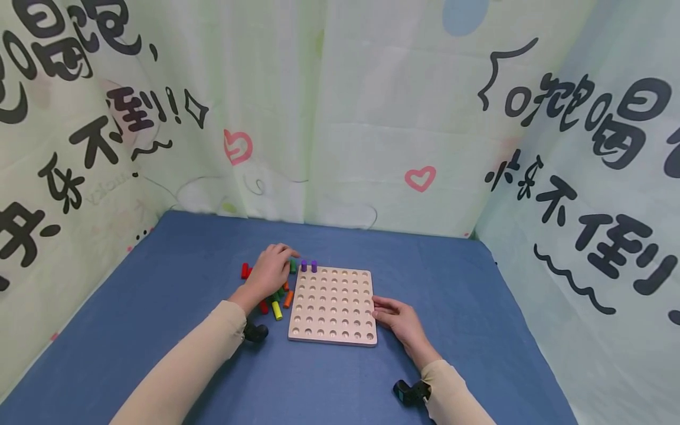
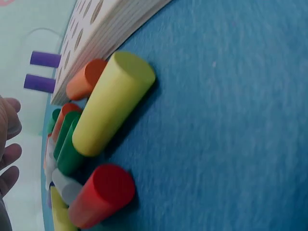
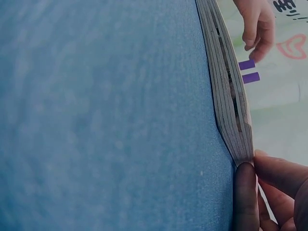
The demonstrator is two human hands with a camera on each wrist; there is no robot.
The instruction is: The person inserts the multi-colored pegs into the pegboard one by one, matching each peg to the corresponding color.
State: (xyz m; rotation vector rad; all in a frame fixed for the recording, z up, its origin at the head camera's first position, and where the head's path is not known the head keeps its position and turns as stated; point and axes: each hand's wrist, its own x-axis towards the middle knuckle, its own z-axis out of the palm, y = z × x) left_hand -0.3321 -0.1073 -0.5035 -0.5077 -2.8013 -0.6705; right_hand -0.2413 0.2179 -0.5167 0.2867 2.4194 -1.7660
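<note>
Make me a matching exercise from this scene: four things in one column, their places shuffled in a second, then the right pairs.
Things
1. Purple pegs
2. Board
3. Left hand
4. Right hand

Places
A. Over the loose pegs
B. Flat on the blue cloth
C. Touching the board's right edge
D. Upright in the board's far row

Right pairs: 1-D, 2-B, 3-A, 4-C

The table (image 1: 324, 381) has a plain blue surface. A pale wooden board (image 1: 329, 304) with rows of holes lies flat on it; just left, red, yellow, green, orange and grey pegs (image 2: 113, 106) lie clustered.
</note>
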